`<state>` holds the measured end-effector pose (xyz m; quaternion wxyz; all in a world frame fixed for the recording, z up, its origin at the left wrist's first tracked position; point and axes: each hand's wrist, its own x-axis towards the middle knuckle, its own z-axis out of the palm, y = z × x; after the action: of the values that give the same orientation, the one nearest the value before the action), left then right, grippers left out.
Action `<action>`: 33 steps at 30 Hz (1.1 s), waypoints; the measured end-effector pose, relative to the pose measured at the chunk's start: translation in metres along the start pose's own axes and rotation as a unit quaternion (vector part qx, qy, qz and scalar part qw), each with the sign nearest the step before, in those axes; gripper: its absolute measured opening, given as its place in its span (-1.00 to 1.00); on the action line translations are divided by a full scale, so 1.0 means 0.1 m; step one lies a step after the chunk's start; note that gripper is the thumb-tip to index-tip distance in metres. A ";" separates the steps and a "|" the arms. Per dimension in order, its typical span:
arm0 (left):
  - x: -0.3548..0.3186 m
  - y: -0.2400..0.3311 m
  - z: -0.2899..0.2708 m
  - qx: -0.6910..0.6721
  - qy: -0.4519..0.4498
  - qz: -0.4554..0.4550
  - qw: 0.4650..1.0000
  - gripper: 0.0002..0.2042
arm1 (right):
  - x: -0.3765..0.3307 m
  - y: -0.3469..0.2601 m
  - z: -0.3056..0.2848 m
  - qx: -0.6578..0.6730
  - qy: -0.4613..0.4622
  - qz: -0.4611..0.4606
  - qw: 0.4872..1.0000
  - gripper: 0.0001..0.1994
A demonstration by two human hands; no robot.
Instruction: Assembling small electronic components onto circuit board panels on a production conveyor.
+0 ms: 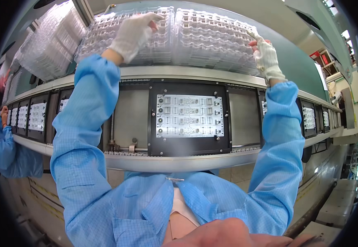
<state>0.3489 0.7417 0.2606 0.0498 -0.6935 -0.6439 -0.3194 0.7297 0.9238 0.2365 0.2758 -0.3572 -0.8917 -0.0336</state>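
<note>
My left hand (134, 36), in a white glove with bare fingertips, is over the left stack of clear plastic trays (98, 39). Its fingers are bent together at the tray pockets, and whatever is between them is too small to make out. At the right end of the other clear tray stack (216, 39) is my right hand (267, 57), gloved the same way. Its fingers are closed near the stack's corner, their contents hidden. Between my forearms, a white circuit board panel (190, 116) with four rows of parts lies in a black carrier frame (189, 147).
The conveyor's metal front rail (179, 162) runs across before me. More boards in black carriers sit along it, such as one (37, 116) at left and one (309, 118) at right. Tall clear trays (49, 43) stand far left. A co-worker's blue sleeve (6, 144) is at the left edge.
</note>
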 end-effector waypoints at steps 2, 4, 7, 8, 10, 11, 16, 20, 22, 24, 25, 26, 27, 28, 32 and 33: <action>-0.30 0.15 0.04 -0.058 -0.014 0.050 0.997 -0.64 | 0.06 0.28 0.21 -0.015 -0.044 -0.011 0.999 -0.63; -0.60 0.51 -0.01 -0.138 -0.064 0.027 0.988 -0.58 | 0.17 0.29 0.19 -0.089 -0.073 -0.001 0.993 -0.70; -1.06 0.82 0.00 -0.130 -0.067 0.100 0.984 -0.59 | 0.31 -0.08 -0.07 -0.117 -0.088 0.042 0.988 -0.75; -1.19 0.89 0.04 -0.130 -0.079 0.114 0.982 -0.61 | 0.27 -0.07 -0.04 -0.111 -0.090 0.045 0.989 -0.75; -1.43 0.94 0.21 -0.100 -0.115 0.124 0.981 -0.54 | 0.20 0.10 0.01 -0.130 -0.085 0.016 0.988 -0.74; -1.52 0.94 0.29 -0.091 -0.101 0.155 0.978 -0.54 | 0.18 0.18 0.08 -0.060 -0.071 0.016 0.996 -0.71; -1.64 0.94 0.41 -0.073 -0.155 0.153 0.973 -0.55 | 0.21 0.26 0.19 -0.089 -0.065 -0.003 0.994 -0.67; -1.66 0.91 0.51 -0.068 -0.151 0.151 0.975 -0.58 | 0.22 0.31 0.28 -0.088 -0.003 0.030 0.996 -0.66; -1.66 0.91 0.54 -0.050 -0.155 0.152 0.975 -0.59 | 0.12 0.15 0.25 -0.055 0.044 0.004 0.997 -0.65; -1.65 0.91 0.56 -0.042 -0.155 0.176 0.971 -0.60 | 0.00 0.07 0.21 -0.024 0.093 -0.019 0.995 -0.65; -1.64 0.92 0.57 -0.043 -0.157 0.177 0.971 -0.60 | -0.05 0.05 0.21 0.001 0.105 -0.037 0.994 -0.60; -1.64 0.93 0.58 -0.006 -0.159 0.183 0.970 -0.62 | -0.11 0.02 0.20 0.025 0.117 -0.054 0.991 -0.55; -1.64 0.94 0.59 0.031 -0.161 0.190 0.968 -0.64 | -0.19 -0.01 0.17 0.024 0.117 -0.051 0.992 -0.55; -1.64 0.95 0.58 0.032 -0.161 0.187 0.968 -0.64 | -0.25 -0.31 0.06 0.054 0.121 -0.079 0.988 -0.52; -1.52 0.98 0.56 0.057 -0.217 0.201 0.954 -0.63 | -0.59 -0.76 -0.15 0.109 0.079 -0.093 0.987 -0.38; -1.48 0.98 0.57 0.031 -0.247 0.185 0.951 -0.63 | -0.66 -0.79 -0.15 0.108 0.079 -0.089 0.987 -0.38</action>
<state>0.4654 0.6249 0.1740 -0.0313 -0.8560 -0.5057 -0.1030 0.7242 0.8202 0.2261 0.3781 -0.2403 -0.8940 0.0103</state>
